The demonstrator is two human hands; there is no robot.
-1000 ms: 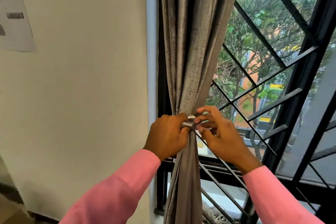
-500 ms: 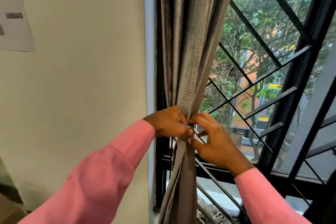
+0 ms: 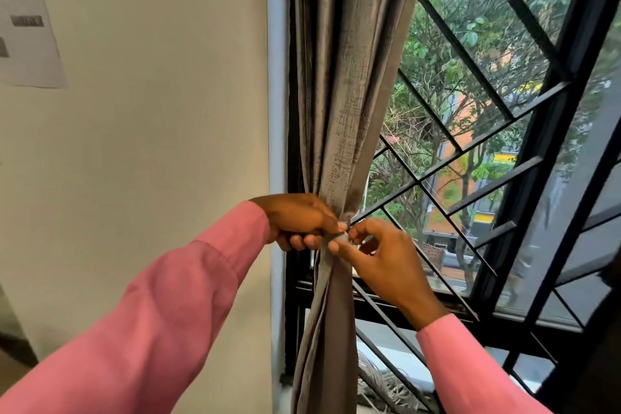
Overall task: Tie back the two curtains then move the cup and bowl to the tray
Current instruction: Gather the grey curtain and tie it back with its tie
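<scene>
A grey curtain (image 3: 346, 77) hangs gathered into a narrow bunch at the left side of the window. A thin grey tie-back strip (image 3: 340, 236) wraps the bunch at its waist. My left hand (image 3: 299, 220) is closed around the curtain and the strip from the left. My right hand (image 3: 379, 255) pinches the strip's end with thumb and forefinger on the right side. Both arms wear pink sleeves. The second curtain, cup, bowl and tray are out of view.
A cream wall (image 3: 151, 144) with a taped paper sheet (image 3: 23, 20) is on the left. Black window bars (image 3: 504, 111) in a diamond grille fill the right, with trees and buildings outside. A dark window sill (image 3: 437, 309) runs below my right hand.
My left hand has shifted left and turned, now gripping the bunch from the side. My right hand's fingers have moved from over the tie to pinching its end. The view has moved slightly closer.
</scene>
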